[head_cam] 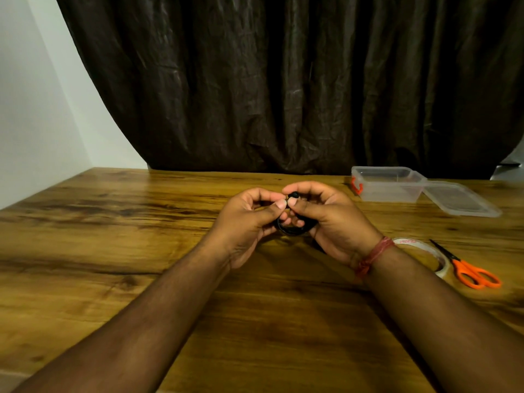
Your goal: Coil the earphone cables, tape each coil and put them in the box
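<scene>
The earphone cable [293, 228], already wound into a small black coil, is held above the middle of the table [113, 222], pinched between the left hand [249, 219] and the right hand [326, 217]. No tape appears applied yet; the tape roll [425, 255] and scissors [467, 269] lie untouched at the near right. The box [388, 184] is seen open at the far right, apparently unfilled, so taping and boxing are judged to remain.

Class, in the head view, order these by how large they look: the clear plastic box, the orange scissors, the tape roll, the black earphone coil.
1. clear plastic box
2. orange scissors
3. tape roll, partly hidden by the right wrist, so its rank against the scissors is unsure
4. black earphone coil, mostly covered by both hands
</scene>
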